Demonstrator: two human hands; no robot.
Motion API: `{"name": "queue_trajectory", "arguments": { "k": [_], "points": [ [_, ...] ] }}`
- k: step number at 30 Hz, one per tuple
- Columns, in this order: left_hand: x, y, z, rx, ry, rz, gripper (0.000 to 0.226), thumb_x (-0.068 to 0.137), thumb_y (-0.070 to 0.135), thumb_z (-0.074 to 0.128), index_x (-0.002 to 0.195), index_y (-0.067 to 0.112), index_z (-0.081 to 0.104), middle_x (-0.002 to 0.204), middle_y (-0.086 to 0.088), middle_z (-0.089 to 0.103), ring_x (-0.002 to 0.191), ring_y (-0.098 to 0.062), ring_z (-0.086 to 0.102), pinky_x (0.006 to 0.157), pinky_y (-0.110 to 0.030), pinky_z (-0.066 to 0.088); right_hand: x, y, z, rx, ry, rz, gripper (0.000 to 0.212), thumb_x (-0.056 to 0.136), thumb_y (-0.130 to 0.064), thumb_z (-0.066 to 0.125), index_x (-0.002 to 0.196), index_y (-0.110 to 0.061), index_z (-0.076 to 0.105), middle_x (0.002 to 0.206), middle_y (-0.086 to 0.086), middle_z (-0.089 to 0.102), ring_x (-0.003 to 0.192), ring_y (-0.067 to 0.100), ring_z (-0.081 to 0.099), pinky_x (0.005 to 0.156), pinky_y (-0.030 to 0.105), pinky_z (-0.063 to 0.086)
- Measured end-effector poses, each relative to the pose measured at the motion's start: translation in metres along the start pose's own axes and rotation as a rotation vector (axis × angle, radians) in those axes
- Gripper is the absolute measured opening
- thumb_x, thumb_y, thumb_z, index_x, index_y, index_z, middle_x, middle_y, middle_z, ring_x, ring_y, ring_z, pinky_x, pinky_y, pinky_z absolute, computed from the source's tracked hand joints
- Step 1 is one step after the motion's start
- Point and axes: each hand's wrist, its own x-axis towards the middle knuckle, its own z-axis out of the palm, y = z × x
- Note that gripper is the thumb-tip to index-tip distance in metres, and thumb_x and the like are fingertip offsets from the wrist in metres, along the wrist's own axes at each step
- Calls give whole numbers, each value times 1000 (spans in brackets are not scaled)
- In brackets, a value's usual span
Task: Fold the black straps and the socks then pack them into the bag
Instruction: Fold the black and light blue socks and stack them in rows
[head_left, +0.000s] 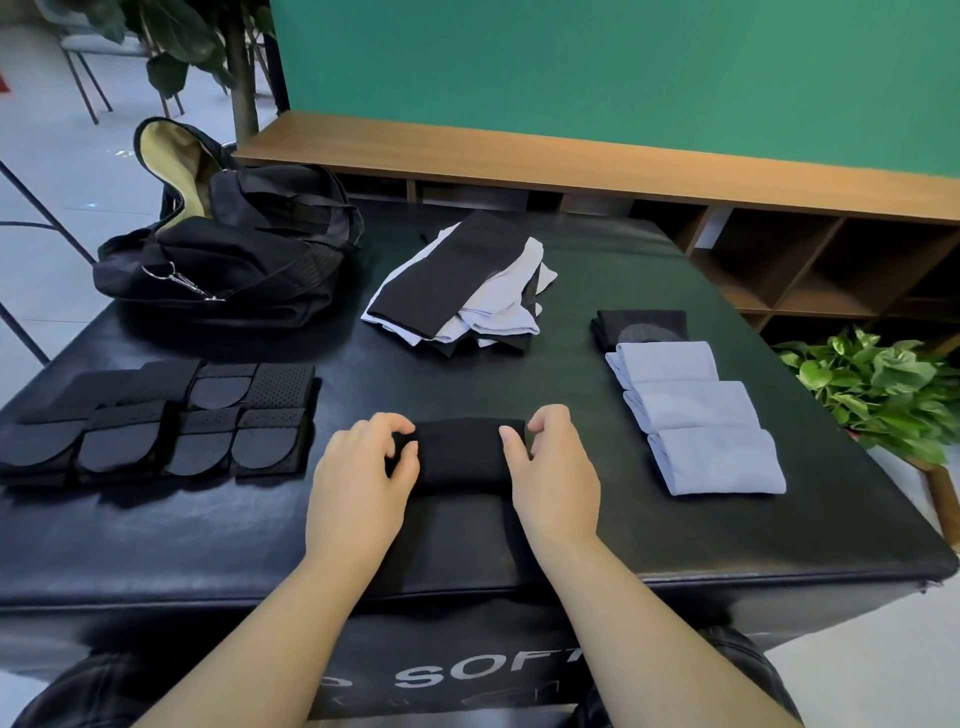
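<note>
Between folded straps (156, 415) and socks (696, 410), both hands pinch a black sock (462, 452).

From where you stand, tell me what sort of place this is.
Probably an office or studio set up for recording: a green backdrop wall, low wooden cubby shelving, potted plants, and a black padded table.

Single head-worn view, wide-angle, looking forward and down — close over the black padded table (675, 519), wall beyond
</note>
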Motion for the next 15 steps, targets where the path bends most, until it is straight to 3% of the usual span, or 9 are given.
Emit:
{"name": "queue_trajectory", "arguments": {
  "k": [3,6,11,15],
  "points": [
    [0,-2,1,60,33,12,13,88,20,59,95,31,63,89,11,50,87,-15,49,82,-35,39,-3,5,1,33,64,-133,11,95,-21,54,86,-19,48,81,-10,41,70,14,42,60,31,40],
    [-2,0,1,168,68,-12,16,89,23,54,95,34,64,94,11,57,96,-15,49,95,-38,25,-9,11,7,-4,161,-372,14,84,-4,61,88,-17,63,90,-3,55,81,19,49,67,32,47],
    [-3,2,3,215,55,39,18,90,34,53,101,33,67,94,12,63,103,-14,52,102,-40,20,-18,15,7,-111,127,-565,27,85,-34,48,99,-26,69,103,-11,61,97,11,52,82,26,39],
    [-4,0,2,210,-28,151,41,86,51,40,113,33,65,101,15,63,109,-9,51,98,-29,16,-19,21,4,-167,110,-494,30,84,-40,46,100,-29,69,106,-13,63,101,9,54,87,28,40]
  ]
}}
